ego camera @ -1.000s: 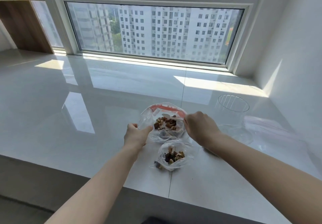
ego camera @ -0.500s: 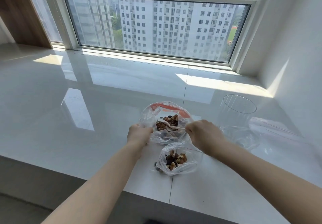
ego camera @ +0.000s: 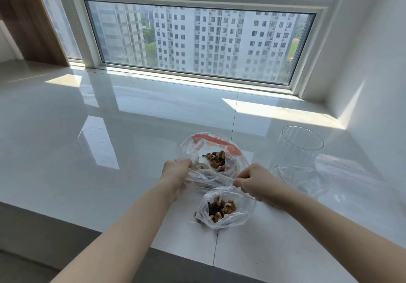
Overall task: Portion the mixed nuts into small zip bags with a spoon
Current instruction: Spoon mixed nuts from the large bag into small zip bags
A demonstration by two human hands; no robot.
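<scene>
The left hand has its grip clamped on the near left edge of the large bag of mixed nuts, which sits open on the white tabletop with its red zip strip at the far side. The right hand pinches a thin white handle, seemingly the spoon, just above the mouth of the small zip bag, which lies nearer the tabletop's front edge with nuts inside. A clear plastic cup stands to the right amid more empty bags.

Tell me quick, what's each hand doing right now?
Left hand: grips the big nut bag rim.
Right hand: fingers pinch something thin; what, cannot be told.
</scene>
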